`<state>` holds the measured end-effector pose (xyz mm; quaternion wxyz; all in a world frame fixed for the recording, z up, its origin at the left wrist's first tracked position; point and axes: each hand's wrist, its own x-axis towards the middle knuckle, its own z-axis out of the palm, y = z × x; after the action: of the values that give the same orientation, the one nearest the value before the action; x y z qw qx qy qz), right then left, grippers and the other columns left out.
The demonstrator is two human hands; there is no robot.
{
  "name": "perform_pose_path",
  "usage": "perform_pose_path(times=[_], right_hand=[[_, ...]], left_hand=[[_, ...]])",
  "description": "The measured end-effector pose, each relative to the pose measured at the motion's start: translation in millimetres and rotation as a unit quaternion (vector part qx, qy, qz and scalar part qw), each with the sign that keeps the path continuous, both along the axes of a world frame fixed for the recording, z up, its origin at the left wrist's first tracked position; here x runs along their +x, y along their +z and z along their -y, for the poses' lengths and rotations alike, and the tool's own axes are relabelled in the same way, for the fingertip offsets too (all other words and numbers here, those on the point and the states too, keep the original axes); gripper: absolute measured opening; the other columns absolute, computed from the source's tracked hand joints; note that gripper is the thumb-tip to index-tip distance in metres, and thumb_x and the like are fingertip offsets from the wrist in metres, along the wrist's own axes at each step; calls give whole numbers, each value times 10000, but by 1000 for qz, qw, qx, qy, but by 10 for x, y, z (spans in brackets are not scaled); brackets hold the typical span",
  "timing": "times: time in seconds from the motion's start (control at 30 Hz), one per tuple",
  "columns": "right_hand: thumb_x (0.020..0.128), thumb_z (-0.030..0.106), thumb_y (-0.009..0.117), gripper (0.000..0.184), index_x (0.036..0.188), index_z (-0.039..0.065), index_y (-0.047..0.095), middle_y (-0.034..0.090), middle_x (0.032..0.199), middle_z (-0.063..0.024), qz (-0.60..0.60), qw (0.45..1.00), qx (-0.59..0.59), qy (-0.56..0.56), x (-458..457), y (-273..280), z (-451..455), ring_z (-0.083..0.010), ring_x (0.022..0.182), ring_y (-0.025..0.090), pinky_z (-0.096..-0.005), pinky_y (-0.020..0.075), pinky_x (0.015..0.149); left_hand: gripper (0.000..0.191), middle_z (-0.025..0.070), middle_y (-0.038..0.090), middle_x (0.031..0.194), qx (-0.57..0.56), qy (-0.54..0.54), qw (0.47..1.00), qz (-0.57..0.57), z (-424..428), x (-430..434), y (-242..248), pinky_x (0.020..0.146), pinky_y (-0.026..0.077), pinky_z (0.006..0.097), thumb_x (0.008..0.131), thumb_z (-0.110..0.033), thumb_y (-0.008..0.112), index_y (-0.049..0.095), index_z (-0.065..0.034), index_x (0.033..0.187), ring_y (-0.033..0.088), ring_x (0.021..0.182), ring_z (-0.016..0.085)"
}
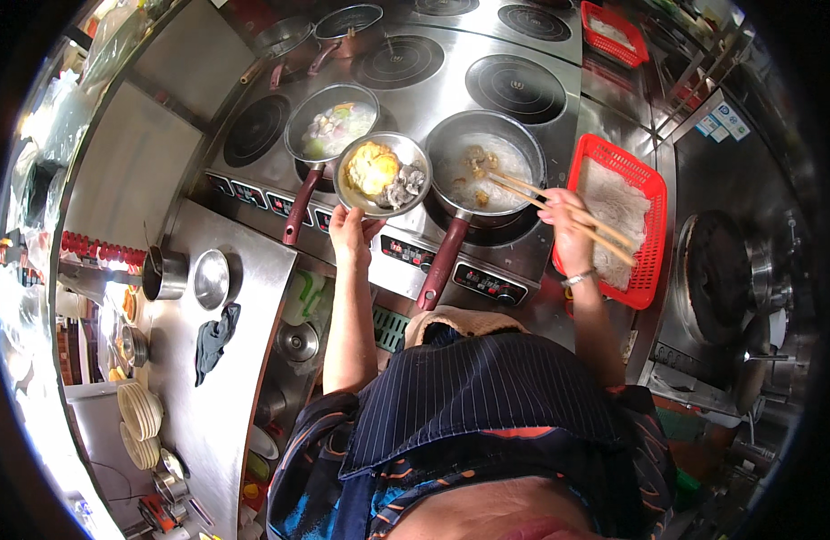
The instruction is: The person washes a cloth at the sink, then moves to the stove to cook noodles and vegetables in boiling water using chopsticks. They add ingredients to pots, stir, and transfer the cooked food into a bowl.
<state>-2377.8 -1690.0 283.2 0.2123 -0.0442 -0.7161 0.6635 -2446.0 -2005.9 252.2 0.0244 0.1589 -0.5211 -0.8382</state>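
Note:
My left hand (353,236) grips the near rim of a steel bowl (388,144), tilted towards me between the two pans. In the bowl lie a yellow fried egg (372,167) and some grey pieces (404,186) that look like meat. A pair of wooden chopsticks (523,190) is held in my right hand (569,219). Their tips dip into the right saucepan (454,246), where brown pieces (481,160) sit in cloudy, steaming liquid. In the left saucepan (303,202), pale and green food (341,129) lies in whitish broth.
A red plastic basket (658,229) of thin noodles (607,202) stands right of the stove. More saucepans (347,27) sit at the back left, near round hobs (516,88). On the left steel counter (236,378) are a metal bowl (212,279), a dark cloth (216,344) and stacked bowls (140,412).

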Motion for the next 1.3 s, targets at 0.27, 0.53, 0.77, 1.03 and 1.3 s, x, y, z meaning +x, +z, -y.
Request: perform_pose_path(times=[0.27, 0.53, 0.77, 1.03, 1.3], right_hand=[[809, 40, 525, 99, 870, 9, 596, 569, 755, -82, -83, 977, 192, 32, 19, 695, 87, -151, 641, 573, -247, 463, 577], [860, 105, 479, 164, 900, -28, 567, 583, 808, -83, -59, 980, 33, 188, 92, 734, 363, -146, 697, 607, -234, 487, 640], [868, 78, 463, 166, 932, -44, 556, 582, 863, -117, -93, 991, 30, 90, 97, 606, 117, -175, 726, 610, -262, 502, 650], [876, 83, 426, 195, 952, -58, 536, 561, 843, -128, -39, 998, 51, -20, 210, 580, -154, -204, 715, 602, -296, 503, 679], [875, 130, 428, 225, 961, -57, 518, 545, 841, -122, -57, 989, 69, 116, 239, 593, 210, -227, 729, 606, -313, 508, 689]], left_hand=[[81, 82, 603, 744, -46, -64, 997, 22, -52, 104, 128, 539, 545, 278, 788, -51, 465, 507, -27, 853, 616, 602, 174], [85, 113, 590, 767, -33, -129, 991, 29, -338, 34, 191, 541, 544, 286, 808, -66, 462, 470, 0, 861, 617, 613, 205], [81, 96, 581, 741, -40, -132, 990, 39, -391, -1, 233, 536, 540, 287, 818, -93, 493, 462, -19, 823, 606, 583, 192], [39, 87, 570, 749, -49, -121, 991, 30, -445, -50, 208, 544, 550, 293, 806, -58, 468, 458, -22, 815, 609, 584, 184], [42, 72, 533, 746, -76, -123, 989, 7, -552, -66, 252, 528, 554, 300, 792, -38, 473, 451, -8, 810, 615, 601, 198]])
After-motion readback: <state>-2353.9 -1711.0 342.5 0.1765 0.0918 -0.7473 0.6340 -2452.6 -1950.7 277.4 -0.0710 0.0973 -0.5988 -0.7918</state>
